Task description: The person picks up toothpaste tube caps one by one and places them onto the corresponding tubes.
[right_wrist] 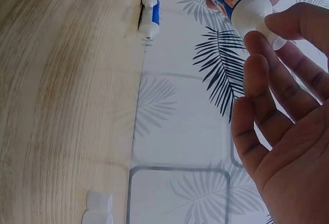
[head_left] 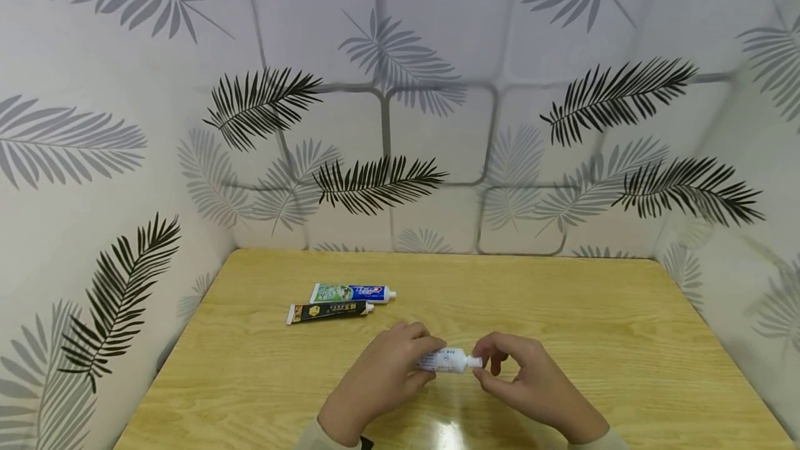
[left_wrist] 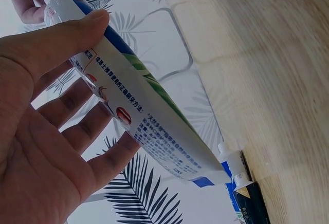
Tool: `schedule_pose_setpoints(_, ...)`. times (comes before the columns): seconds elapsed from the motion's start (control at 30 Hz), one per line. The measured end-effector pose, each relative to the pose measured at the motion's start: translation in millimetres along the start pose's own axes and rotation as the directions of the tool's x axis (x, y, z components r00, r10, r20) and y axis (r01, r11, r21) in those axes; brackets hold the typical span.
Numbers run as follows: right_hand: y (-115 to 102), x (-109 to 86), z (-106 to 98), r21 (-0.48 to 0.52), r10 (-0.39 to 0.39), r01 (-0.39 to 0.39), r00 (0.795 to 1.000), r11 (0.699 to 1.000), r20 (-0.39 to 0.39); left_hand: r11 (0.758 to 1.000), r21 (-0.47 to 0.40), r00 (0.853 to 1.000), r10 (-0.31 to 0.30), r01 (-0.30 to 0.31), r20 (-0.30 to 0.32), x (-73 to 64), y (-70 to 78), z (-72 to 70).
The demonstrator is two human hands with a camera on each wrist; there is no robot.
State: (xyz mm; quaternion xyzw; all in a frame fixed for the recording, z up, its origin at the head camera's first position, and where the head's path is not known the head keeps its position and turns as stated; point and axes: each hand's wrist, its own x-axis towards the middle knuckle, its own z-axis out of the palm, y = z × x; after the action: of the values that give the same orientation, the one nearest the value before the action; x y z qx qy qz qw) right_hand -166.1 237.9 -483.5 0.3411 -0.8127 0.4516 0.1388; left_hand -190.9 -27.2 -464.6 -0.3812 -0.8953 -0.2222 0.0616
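Note:
A white toothpaste tube point(head_left: 448, 360) with blue and green trim is held level over the table by my left hand point(head_left: 389, 373). In the left wrist view, the thumb presses one face of this tube point(left_wrist: 144, 106) while the fingers support the other. My right hand point(head_left: 536, 382) is at the tube's tip, pinching its small white cap point(right_wrist: 278, 42) between thumb and forefinger. The other right fingers are loosely bent and touch nothing. Part of the tube's body is hidden behind the left hand in the head view.
Left of the hands lie a green-and-blue toothpaste tube point(head_left: 350, 293) and a black toothpaste tube point(head_left: 330, 310), side by side, narrow white nozzles pointing right. Two white caps point(right_wrist: 99, 202) stand on the wooden table point(head_left: 531, 290) in the right wrist view. Leaf-patterned walls point(head_left: 437, 137) enclose the table.

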Motion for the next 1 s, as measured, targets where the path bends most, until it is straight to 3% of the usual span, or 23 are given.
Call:
schedule_pose_setpoints(0.57,-2.4,0.4,-0.2,-0.015,0.055,-0.055,0.998,0.998,0.014,1.000,0.005,1.000,-0.002,0.002,0.003,-0.5,-0.5,2.0)
schedule_pose_setpoints(1.0,0.5,-1.0,1.0,-0.023,0.048,-0.047,0.999,0.999,0.017,1.000,-0.002,1.000,-0.003,0.003,0.012,-1.3,-0.8,2.9)
